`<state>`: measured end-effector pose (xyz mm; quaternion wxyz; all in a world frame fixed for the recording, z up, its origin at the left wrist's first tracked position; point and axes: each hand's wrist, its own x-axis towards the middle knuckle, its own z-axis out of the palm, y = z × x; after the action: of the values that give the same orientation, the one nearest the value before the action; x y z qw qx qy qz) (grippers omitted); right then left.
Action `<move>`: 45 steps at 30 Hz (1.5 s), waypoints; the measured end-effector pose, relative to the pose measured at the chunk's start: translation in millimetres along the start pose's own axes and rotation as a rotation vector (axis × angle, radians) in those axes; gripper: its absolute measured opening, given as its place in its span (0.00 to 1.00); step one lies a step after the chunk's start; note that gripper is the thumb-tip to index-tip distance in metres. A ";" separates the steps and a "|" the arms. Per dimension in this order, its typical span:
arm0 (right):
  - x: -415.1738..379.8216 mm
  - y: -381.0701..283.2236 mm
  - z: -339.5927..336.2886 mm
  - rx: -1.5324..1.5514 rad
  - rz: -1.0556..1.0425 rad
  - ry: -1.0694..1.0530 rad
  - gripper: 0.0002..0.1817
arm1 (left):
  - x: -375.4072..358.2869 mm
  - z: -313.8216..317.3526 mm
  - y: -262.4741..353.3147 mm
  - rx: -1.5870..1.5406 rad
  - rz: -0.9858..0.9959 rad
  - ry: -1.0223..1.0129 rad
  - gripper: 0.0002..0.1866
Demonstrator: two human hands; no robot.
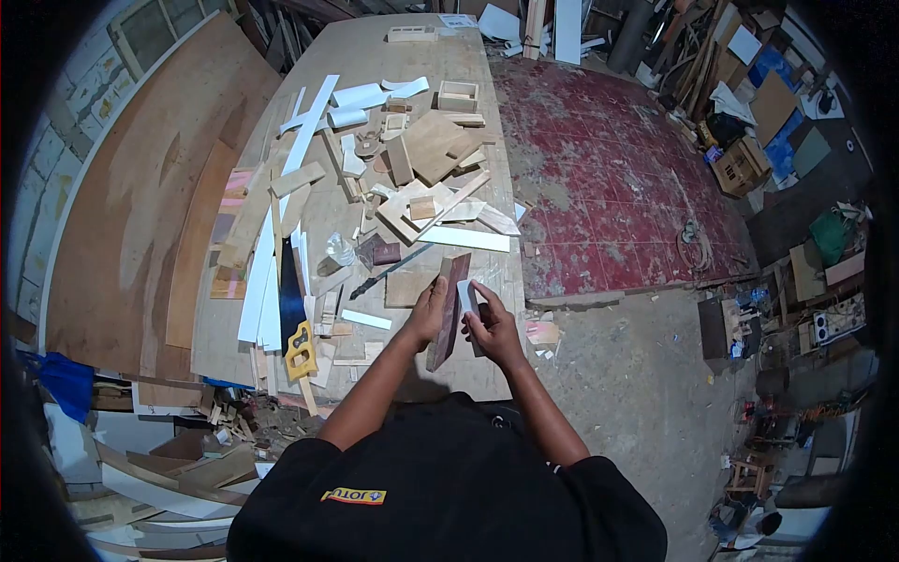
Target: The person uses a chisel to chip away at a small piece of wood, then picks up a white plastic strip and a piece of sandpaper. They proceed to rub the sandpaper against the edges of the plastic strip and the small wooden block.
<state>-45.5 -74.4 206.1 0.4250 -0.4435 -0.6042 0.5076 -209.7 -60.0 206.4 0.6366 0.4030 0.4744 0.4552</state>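
Near the front edge of the workbench, my left hand (433, 311) grips a long reddish-brown strip (450, 314), which looks like a sandpaper-covered board and stands tilted on its edge. Close on its right, my right hand (493, 328) pinches a small flat piece, white on the side that shows (466, 297). The white piece overlaps the strip's face in this view. A thin wooden board (412, 289) lies behind my left hand. Farther back are a roll of brown sandpaper (386, 253) and a dark slender tool (389, 273).
A yellow-handled handsaw (300, 350) lies at the bench's left front beside long white strips (259, 295). Wood offcuts and a small wooden box (458, 96) crowd the middle of the bench (375, 47). A large plywood sheet (150, 187) leans on the left; red-tiled floor (609, 178) lies right.
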 end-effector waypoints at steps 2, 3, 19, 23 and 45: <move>-3.7 -14.6 -2.8 0.001 0.073 -0.053 0.29 | 7.8 -10.8 -0.9 0.084 0.028 -0.065 0.33; -4.2 -19.6 -5.4 0.001 0.075 -0.052 0.29 | 6.9 -9.7 6.6 0.084 0.026 -0.066 0.33; -0.6 -23.0 -49.3 -0.111 0.279 -0.518 0.24 | -4.4 -8.0 -2.1 0.416 0.148 -0.297 0.31; -1.3 -23.8 -48.6 -0.070 0.274 -0.455 0.23 | -1.1 -6.8 -4.9 0.413 0.210 -0.273 0.31; -1.9 -29.3 -28.8 -0.185 -0.037 0.147 0.21 | 11.7 18.7 -4.0 -0.023 0.014 -0.018 0.36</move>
<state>-20.3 -72.1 238.6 0.4348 -0.5055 -0.6237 0.4079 -189.2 -51.4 204.0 0.6422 0.4032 0.4606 0.4614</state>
